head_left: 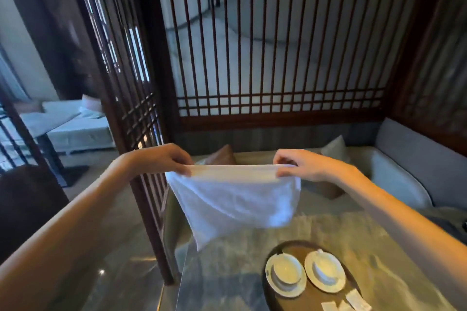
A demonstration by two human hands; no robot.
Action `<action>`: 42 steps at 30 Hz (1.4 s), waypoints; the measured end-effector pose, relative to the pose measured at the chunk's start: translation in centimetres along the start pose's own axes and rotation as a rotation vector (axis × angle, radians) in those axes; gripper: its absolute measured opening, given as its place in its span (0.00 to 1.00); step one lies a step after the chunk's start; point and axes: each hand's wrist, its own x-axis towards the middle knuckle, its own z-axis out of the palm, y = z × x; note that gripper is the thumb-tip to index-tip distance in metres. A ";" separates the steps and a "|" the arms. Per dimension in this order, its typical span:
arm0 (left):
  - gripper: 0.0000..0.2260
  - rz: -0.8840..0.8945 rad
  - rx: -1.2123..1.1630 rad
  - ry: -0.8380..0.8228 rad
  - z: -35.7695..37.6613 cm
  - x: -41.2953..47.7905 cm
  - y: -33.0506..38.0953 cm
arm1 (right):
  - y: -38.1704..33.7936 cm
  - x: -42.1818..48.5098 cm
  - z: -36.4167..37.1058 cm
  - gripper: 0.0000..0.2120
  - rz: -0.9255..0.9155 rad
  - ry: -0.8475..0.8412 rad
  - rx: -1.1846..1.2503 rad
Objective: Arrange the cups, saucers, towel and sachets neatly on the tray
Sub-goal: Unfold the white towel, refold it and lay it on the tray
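Observation:
A white towel (235, 199) hangs in the air above the table, stretched by its top edge. My left hand (164, 159) pinches its left top corner and my right hand (298, 165) pinches its right top corner. Below, at the lower right, a dark oval tray (300, 298) carries two white saucers side by side, the left saucer (285, 278) and the right saucer (324, 272), each with an upturned white cup on it. White sachets (353, 302) lie on the tray's near end, partly cut off by the frame.
The tray rests on a grey-green marbled table (240, 272) whose left edge runs by a dark wooden lattice screen (141, 134). A grey sofa (404, 159) with cushions stands behind the table, to the right.

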 end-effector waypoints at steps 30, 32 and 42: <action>0.05 0.051 -0.828 0.801 7.8 3.9 14.5 | -6.1 -4.1 -5.2 0.14 0.049 -0.081 0.778; 0.06 0.094 -0.763 0.826 7.7 4.2 15.2 | -6.6 -4.2 -5.1 0.17 0.003 -0.173 0.662; 0.10 0.190 -0.696 0.761 6.9 3.8 16.1 | -7.3 -4.0 -5.8 0.07 -0.076 0.189 -0.024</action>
